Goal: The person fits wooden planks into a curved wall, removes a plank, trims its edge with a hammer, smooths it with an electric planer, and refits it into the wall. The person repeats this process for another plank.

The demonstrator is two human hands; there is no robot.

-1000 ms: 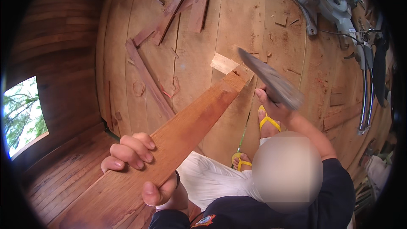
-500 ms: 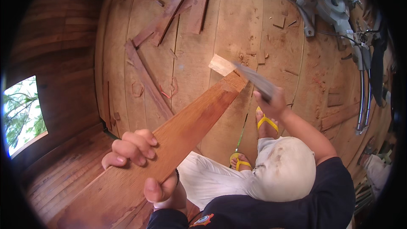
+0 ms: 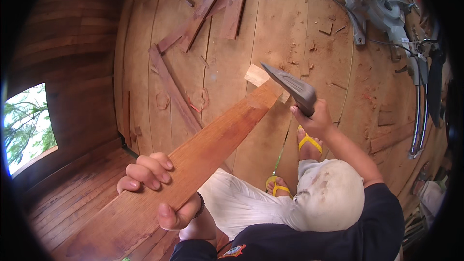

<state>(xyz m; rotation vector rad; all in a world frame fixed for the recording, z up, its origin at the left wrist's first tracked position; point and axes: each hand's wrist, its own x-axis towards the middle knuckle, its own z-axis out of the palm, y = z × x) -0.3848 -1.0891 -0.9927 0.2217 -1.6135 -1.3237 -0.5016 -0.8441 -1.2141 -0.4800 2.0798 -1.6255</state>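
A long reddish-brown wooden plank (image 3: 217, 128) slants from the lower left up to the middle. My left hand (image 3: 147, 173) grips it across its width, fingers over the far edge and thumb at the near edge. In my right hand (image 3: 319, 122) is a machete (image 3: 292, 86) with a broad, dark grey, pointed blade; the fist hides most of its handle. The blade is just beyond the plank's far end, pointing up and left. Whether it touches the wood, I cannot tell. A pale wood block (image 3: 256, 74) lies under that end.
Dark boards (image 3: 169, 82) lie on the wooden floor (image 3: 275, 24) at the far left. A grey power saw (image 3: 377, 9) with metal rails stands at the right. Wood chips and offcuts are scattered about. My feet in yellow sandals (image 3: 309, 145) are near the plank.
The machete, blurred before, now shows sharply, its blade slightly higher and its tip further left relative to the plank's end. The whole view has shifted slightly. Both grips stay the same.
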